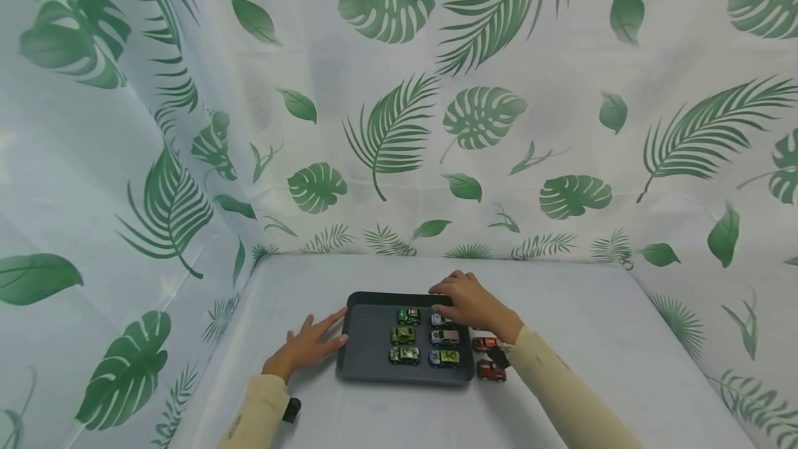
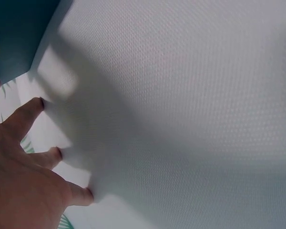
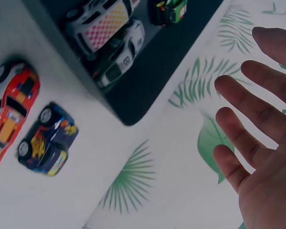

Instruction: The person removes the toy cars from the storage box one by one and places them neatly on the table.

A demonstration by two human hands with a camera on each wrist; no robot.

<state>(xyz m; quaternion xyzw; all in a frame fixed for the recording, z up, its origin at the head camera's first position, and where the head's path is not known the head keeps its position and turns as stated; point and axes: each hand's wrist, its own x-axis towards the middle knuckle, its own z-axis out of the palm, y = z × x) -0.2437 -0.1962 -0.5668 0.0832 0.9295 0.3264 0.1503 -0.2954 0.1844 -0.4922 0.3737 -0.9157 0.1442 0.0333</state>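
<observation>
Tabletop (image 1: 561,303), tray (image 1: 366,341) of toy cars (image 1: 404,355)

White sheeting (image 1: 536,123) printed with green leaves rises beyond a white counter's (image 1: 561,317) far, left and right edges.

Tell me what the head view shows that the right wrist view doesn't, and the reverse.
Only the head view: the left hand at the left side of the tray, and the red car near the tray's right side.
Only the right wrist view: the palm side of the right hand.
Both: the right hand, the tray, toy cars in it, the orange car beside it, and leaf-print cloth.
</observation>
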